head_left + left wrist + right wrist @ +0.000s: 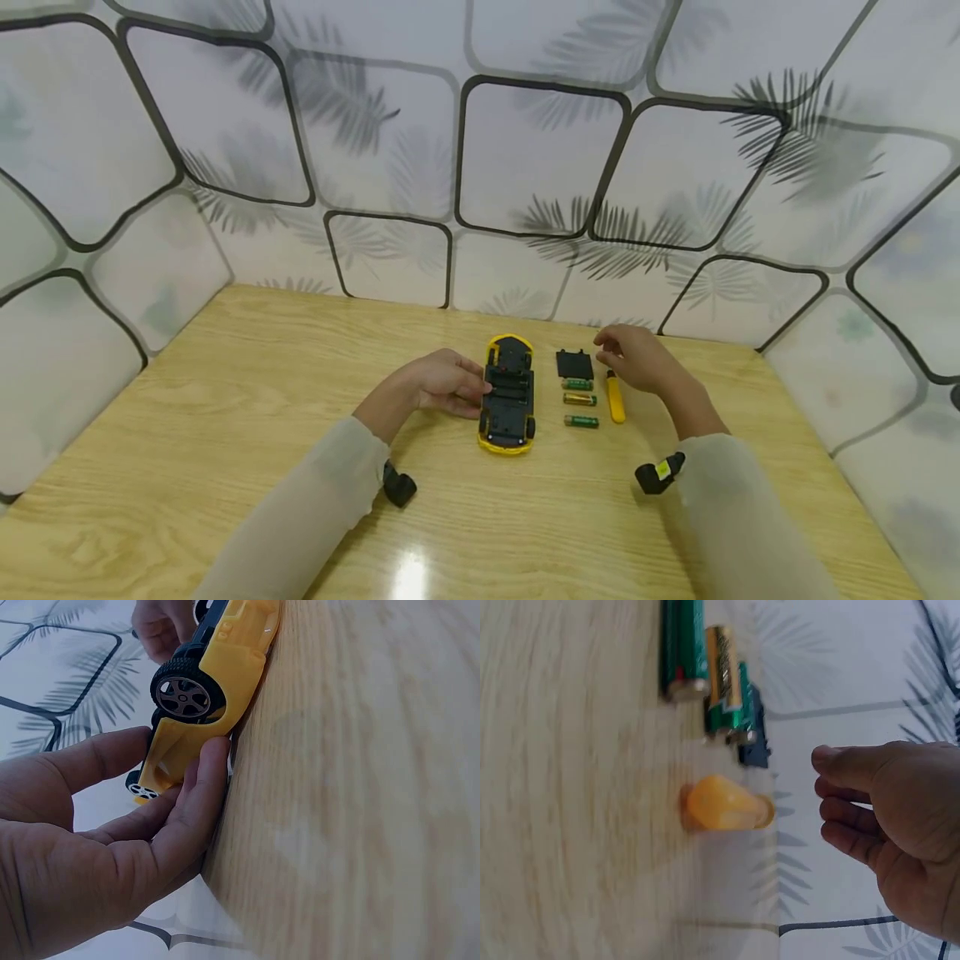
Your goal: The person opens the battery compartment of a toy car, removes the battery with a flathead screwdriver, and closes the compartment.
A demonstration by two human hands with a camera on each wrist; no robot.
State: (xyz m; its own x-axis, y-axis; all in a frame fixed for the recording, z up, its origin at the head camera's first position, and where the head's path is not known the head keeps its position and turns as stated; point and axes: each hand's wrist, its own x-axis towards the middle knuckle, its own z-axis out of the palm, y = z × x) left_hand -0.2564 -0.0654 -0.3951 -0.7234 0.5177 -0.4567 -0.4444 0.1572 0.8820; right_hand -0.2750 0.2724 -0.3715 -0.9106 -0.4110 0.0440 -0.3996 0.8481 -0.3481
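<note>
A yellow toy car [507, 408] lies upside down on the table, its black underside and uncovered battery compartment facing up. My left hand [450, 383] holds it by its left side; the left wrist view shows thumb and fingers on the yellow body [240, 660] close to a wheel [187, 691]. Above and beside a yellow handle [616, 400], perhaps a screwdriver's, hovers my right hand [636, 357], fingers loosely bent and holding nothing. Three batteries [580, 400] lie in a column between car and handle. Behind them is a black battery cover [574, 364].
The light wooden table [262, 392] meets a patterned wall [390, 150] just beyond the objects. Similar patterned panels stand at the left and right. A small wrist camera [660, 472] sits at the right sleeve.
</note>
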